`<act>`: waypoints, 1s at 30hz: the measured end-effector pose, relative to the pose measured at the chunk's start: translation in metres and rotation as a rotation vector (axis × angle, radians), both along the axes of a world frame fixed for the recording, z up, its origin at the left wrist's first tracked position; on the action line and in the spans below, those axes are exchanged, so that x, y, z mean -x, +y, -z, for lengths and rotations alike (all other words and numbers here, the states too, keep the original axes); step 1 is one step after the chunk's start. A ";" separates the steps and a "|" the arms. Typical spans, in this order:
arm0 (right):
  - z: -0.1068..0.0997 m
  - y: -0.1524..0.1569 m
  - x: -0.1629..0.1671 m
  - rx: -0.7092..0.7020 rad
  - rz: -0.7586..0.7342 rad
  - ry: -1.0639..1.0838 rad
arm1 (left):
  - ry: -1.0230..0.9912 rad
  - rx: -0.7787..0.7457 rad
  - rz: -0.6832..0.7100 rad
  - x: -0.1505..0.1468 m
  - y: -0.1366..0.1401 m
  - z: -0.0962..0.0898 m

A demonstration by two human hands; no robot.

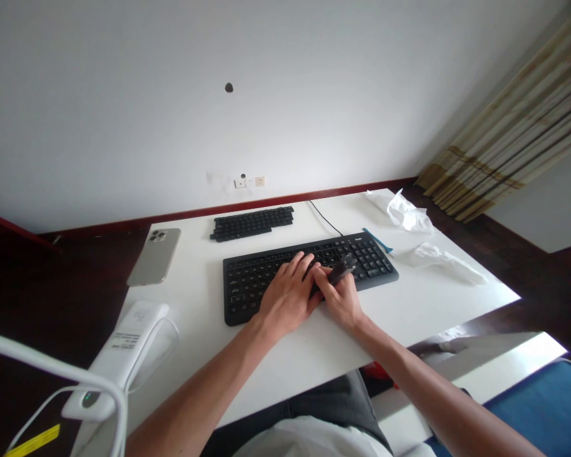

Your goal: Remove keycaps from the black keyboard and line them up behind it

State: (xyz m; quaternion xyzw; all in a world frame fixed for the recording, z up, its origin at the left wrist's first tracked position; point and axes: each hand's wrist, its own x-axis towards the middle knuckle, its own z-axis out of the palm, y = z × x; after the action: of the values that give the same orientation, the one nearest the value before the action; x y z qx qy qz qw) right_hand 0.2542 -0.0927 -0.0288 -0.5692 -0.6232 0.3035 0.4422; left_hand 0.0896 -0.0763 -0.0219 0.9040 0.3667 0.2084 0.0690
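A full-size black keyboard [309, 260] lies across the middle of a white table. My left hand [288, 289] rests palm down over its centre, fingers stretched out on the keys, the thumb side close to my right hand. My right hand [341, 298] is closed round a black tool with a thick dark handle [341, 270], held tilted over the keys. The tool's working end is hidden between my hands, so its exact kind cannot be made out. Behind the keyboard, rows of black keys [252, 224] form a block with stepped edges.
A phone [155, 257] lies at the table's left. Nearer sits a white power strip [117, 358] with cables. A blue-green strip [377, 240] lies by the keyboard's right end; crumpled white wrapping [402, 211] is beyond. A black cable [326, 219] runs to the back edge.
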 end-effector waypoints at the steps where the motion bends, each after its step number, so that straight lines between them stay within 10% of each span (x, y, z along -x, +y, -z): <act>1: 0.002 -0.001 0.000 0.004 0.011 0.015 | 0.014 -0.013 0.006 0.000 0.000 0.002; 30: 0.000 0.003 0.000 -0.034 0.131 0.241 | -0.038 0.080 0.058 0.003 0.005 0.003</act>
State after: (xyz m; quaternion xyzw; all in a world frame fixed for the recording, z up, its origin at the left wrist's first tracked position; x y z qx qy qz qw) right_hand 0.2546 -0.0900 -0.0283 -0.5606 -0.5322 0.3295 0.5422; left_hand 0.0866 -0.0714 -0.0250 0.9068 0.3470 0.2085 0.1178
